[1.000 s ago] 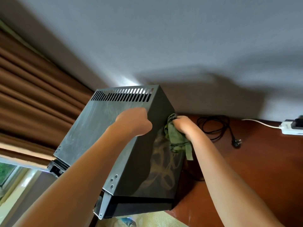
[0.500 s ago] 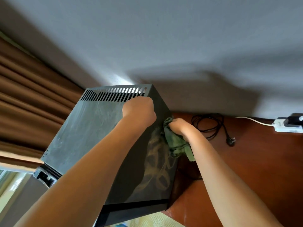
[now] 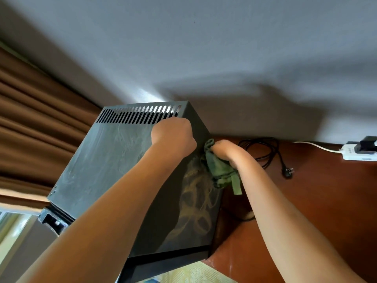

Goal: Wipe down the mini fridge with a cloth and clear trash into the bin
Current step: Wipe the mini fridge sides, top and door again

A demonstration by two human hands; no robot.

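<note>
Head view. The mini fridge (image 3: 106, 162), a dark box, stands tilted on a reddish-brown surface (image 3: 318, 201) against a grey wall (image 3: 204, 48). Its dusty upper panel carries a row of vent slots (image 3: 138, 115) along the far edge. The side panel facing right shows pale swirled wipe marks (image 3: 195, 207).

Left hand (image 3: 173, 135): fingers curled into a fist at the fridge's upper far corner, just below the right end of the vent slots, on the edge where the upper panel meets the side panel. The fingertips are hidden behind the knuckles; the hand appears to grip that edge, but the contact itself cannot be seen. The forearm runs across the fridge from the lower left.

Right hand (image 3: 222, 150): fingers bunched round a green cloth (image 3: 219, 170), clamped on it. The cloth is pressed against the upper part of the fridge's right side panel, just right of the left hand. A loose strip of the cloth hangs down below the wrist.

The two hands are near each other, not touching, with the fridge's corner edge between them.

Right of the fridge, on the surface: a coiled black cord (image 3: 263, 148) ending in a plug (image 3: 287, 172). Further right, by the wall, a white power strip (image 3: 359, 154) with a dark plug in it. Left of the fridge: brown curtains (image 3: 36, 129). Below them, a window (image 3: 12, 223), partly visible.
</note>
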